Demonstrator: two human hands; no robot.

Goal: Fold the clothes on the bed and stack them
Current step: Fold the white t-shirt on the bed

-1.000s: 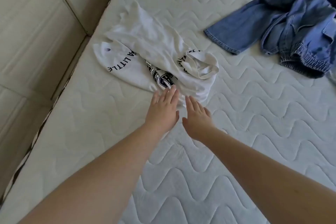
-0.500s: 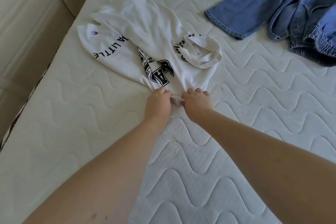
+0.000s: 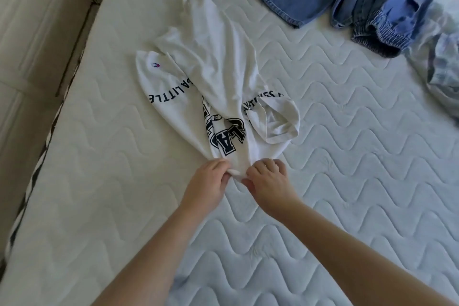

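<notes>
A crumpled white T-shirt point(image 3: 213, 77) with dark blue lettering lies on the quilted white mattress point(image 3: 347, 151), left of centre. My left hand point(image 3: 207, 185) and my right hand point(image 3: 269, 181) are side by side at the shirt's near edge. Each pinches the fabric there, fingers curled over it. Blue denim jeans point(image 3: 367, 0) lie bunched at the top right.
A pale checked garment point(image 3: 444, 62) lies at the right edge, beside the jeans. The mattress's left edge point(image 3: 62, 112) runs diagonally, with beige wall panels point(image 3: 32, 32) beyond it. Bare mattress stretches in front of and to the right of my hands.
A second ago both hands were open and reaching for the shirt. They have since curled onto its near edge and now pinch it; the shirt is drawn slightly toward me.
</notes>
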